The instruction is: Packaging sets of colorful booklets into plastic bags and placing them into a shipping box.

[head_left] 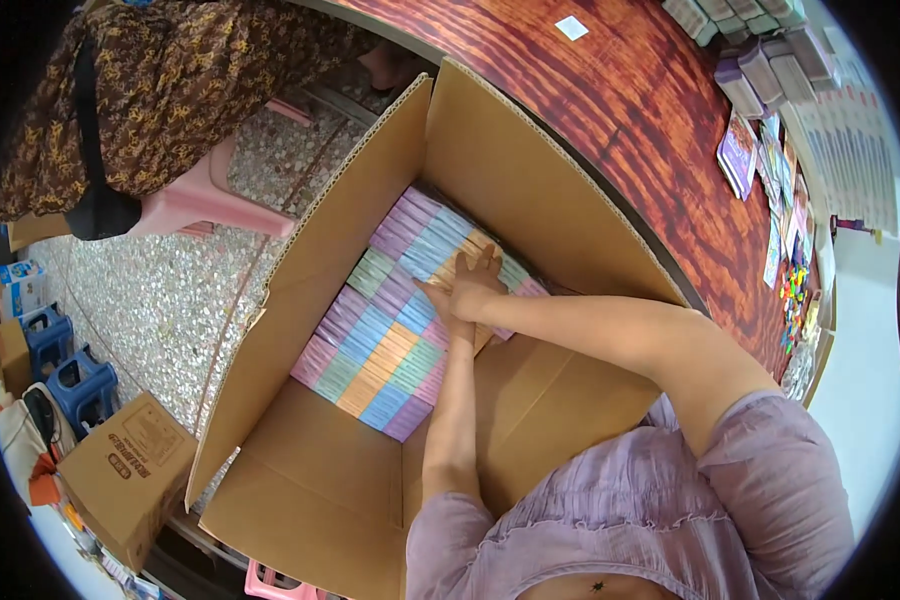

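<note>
A large open cardboard box (340, 480) holds rows of pastel packs (370, 345) in purple, blue, green, orange and pink. Their tops look shiny, and their exact kind cannot be made out. My right hand (478, 290) reaches in from the right and lies on the packs near the far side, fingers stretched out. Partly under it is my left hand (442, 302), its arm coming straight up from below. A finger of the left hand shows stretched out on the packs; the rest is hidden. Neither hand visibly grips a pack.
A reddish wood-grain table (610, 130) borders the box, with stacked bundles (770, 70) and booklets (738, 155) at its right. On the left are a seated person in a patterned garment (170, 90), a pink stool (210, 195), blue stools (80, 385) and a closed carton (130, 470).
</note>
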{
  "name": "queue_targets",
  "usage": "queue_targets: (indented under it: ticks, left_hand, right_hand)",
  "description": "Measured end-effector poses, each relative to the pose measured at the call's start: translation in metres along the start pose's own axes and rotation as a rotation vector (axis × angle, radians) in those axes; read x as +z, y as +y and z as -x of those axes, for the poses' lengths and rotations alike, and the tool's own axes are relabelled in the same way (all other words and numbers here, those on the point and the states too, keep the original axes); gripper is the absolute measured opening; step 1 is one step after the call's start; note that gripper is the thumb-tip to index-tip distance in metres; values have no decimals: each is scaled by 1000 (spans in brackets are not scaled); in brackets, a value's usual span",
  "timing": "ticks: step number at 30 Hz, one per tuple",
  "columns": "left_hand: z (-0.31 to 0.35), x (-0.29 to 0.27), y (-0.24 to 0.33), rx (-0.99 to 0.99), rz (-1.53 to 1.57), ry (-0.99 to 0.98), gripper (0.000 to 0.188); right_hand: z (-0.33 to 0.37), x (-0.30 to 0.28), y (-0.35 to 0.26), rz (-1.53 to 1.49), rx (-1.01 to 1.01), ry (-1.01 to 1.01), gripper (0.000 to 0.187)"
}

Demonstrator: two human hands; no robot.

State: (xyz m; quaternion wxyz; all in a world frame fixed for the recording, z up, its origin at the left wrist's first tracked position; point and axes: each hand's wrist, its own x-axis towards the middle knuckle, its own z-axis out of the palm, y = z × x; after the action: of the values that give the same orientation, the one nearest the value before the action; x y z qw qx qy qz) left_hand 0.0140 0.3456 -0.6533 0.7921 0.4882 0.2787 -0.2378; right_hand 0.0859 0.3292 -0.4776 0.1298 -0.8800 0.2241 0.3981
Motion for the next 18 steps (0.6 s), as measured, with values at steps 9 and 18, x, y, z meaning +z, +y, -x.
queue_targets:
  ticks: [9, 18]
  left_hand:
    - [36, 46, 36, 188, -523, 291, 82]
    - [-9, 31, 32, 229, -1105, 675, 88]
  right_hand:
    - [-26, 35, 7, -2, 3, 293, 110]
    - [-53, 17, 16, 99, -33, 76, 72]
